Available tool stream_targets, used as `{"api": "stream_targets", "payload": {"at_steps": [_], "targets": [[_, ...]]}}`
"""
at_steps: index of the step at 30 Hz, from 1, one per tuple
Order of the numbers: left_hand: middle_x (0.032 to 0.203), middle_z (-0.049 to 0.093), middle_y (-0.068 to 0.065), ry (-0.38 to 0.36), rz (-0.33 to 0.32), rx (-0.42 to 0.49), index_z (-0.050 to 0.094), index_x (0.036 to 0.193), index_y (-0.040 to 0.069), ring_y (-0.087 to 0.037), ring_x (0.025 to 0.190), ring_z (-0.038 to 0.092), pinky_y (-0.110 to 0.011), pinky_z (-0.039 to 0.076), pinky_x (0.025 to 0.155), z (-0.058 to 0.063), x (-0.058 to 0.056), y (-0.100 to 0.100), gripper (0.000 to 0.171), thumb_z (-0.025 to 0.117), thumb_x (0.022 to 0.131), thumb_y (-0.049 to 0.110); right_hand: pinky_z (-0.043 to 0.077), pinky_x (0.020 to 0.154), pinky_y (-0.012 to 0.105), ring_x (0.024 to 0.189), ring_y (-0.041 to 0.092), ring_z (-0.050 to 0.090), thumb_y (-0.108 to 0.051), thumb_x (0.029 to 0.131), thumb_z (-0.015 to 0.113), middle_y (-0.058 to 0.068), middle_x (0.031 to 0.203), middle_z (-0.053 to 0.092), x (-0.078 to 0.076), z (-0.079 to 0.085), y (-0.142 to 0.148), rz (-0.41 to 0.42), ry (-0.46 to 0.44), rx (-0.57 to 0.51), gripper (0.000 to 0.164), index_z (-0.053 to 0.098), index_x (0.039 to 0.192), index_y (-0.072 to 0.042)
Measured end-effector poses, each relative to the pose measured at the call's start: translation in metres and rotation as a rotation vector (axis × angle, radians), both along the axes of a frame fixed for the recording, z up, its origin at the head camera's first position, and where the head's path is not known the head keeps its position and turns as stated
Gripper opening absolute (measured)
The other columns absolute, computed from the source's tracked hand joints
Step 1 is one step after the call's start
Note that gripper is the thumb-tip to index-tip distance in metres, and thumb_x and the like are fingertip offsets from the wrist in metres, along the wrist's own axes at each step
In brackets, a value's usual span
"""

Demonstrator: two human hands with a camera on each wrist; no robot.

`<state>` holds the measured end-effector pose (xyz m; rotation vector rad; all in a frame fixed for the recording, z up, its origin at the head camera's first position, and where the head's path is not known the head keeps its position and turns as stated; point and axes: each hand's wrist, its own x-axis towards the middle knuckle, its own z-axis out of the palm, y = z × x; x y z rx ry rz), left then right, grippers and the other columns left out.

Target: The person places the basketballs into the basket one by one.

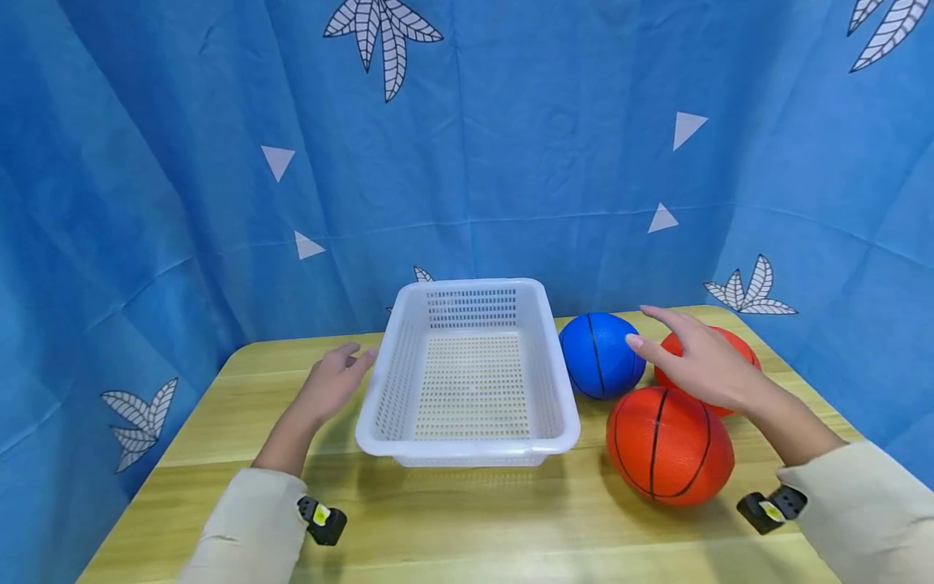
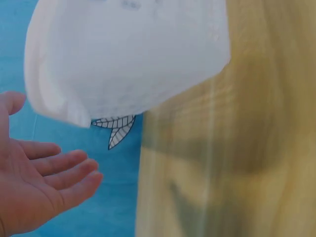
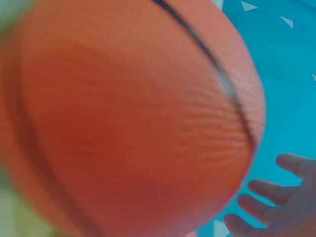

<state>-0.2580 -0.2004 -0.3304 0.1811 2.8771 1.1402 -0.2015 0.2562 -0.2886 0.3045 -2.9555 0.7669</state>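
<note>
A white plastic basket (image 1: 467, 448) with perforated walls stands on the table, nothing inside it. Beside its left wall is my left hand (image 1: 334, 385); in the left wrist view its fingers (image 2: 69, 170) are spread, apart from the basket. My right hand (image 1: 704, 361) hovers above the balls on the right, fingers extended and holding nothing. Below it lies the nearer orange-red ball (image 1: 670, 446), which fills much of the right wrist view. A blue ball (image 1: 600, 357) sits against the basket's right side. Partly hidden behind the right hand is another red ball (image 1: 737, 345).
The wooden table (image 1: 467, 527) has rounded far corners. Blue curtain (image 1: 547, 162) with leaf and triangle prints hangs behind it and along both sides. A small black device (image 1: 323, 519) is strapped at the left wrist, and another (image 1: 772, 509) at the right.
</note>
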Motion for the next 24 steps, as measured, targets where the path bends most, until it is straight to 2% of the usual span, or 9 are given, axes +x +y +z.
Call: {"api": "stream_targets", "payload": {"at_steps": [4, 7, 11, 16, 20, 24], "targets": [[0.126, 0.058, -0.018, -0.019, 0.020, 0.235, 0.052, 0.130, 0.001, -0.035, 0.115, 0.056, -0.048, 0.051, 0.091, -0.013, 0.011, 0.004, 0.061, 0.041, 0.096, 0.050, 0.036, 0.089, 0.072, 0.128, 0.049, 0.033, -0.047, 0.096, 0.043, 0.027, 0.143, 0.036, 0.017, -0.018, 0.011, -0.017, 0.009, -0.072, 0.067, 0.030, 0.146, -0.005], [0.123, 0.060, -0.015, -0.052, 0.041, 0.369, 0.055, 0.127, 0.002, -0.031, 0.109, 0.060, -0.041, 0.055, 0.085, -0.020, 0.018, 0.006, 0.052, 0.043, 0.097, 0.044, 0.040, 0.084, 0.071, 0.123, 0.049, 0.037, -0.044, 0.097, 0.044, 0.027, 0.140, 0.039, 0.027, -0.032, 0.016, -0.032, 0.003, -0.128, 0.065, 0.031, 0.145, -0.003], [0.119, 0.062, -0.019, -0.071, 0.076, 0.430, 0.053, 0.129, -0.001, -0.027, 0.102, 0.064, -0.038, 0.055, 0.083, -0.030, 0.023, 0.010, 0.050, 0.044, 0.098, 0.037, 0.043, 0.083, 0.069, 0.122, 0.048, 0.038, -0.045, 0.096, 0.045, 0.027, 0.140, 0.039, 0.039, -0.048, 0.019, -0.082, -0.009, -0.172, 0.066, 0.030, 0.145, -0.004], [0.111, 0.065, -0.021, -0.093, 0.110, 0.515, 0.056, 0.125, -0.002, -0.025, 0.089, 0.068, -0.032, 0.056, 0.074, -0.042, 0.029, 0.014, 0.043, 0.048, 0.097, 0.030, 0.040, 0.086, 0.070, 0.123, 0.046, 0.038, -0.042, 0.096, 0.047, 0.027, 0.138, 0.040, 0.047, -0.063, 0.018, -0.123, 0.018, -0.233, 0.065, 0.030, 0.145, -0.004], [0.110, 0.065, -0.023, -0.089, 0.127, 0.572, 0.058, 0.123, -0.002, -0.025, 0.087, 0.068, -0.031, 0.056, 0.070, -0.048, 0.032, 0.018, 0.040, 0.050, 0.096, 0.027, 0.037, 0.088, 0.072, 0.122, 0.046, 0.037, -0.039, 0.095, 0.050, 0.028, 0.138, 0.039, 0.052, -0.071, 0.020, -0.135, 0.030, -0.259, 0.065, 0.030, 0.144, -0.002], [0.113, 0.064, -0.024, -0.083, 0.127, 0.627, 0.058, 0.121, -0.004, -0.028, 0.090, 0.067, -0.033, 0.056, 0.073, -0.050, 0.032, 0.021, 0.038, 0.050, 0.096, 0.023, 0.044, 0.083, 0.067, 0.117, 0.048, 0.040, -0.040, 0.093, 0.052, 0.029, 0.138, 0.037, 0.057, -0.079, 0.024, -0.155, -0.019, -0.291, 0.070, 0.025, 0.147, -0.003]]}}
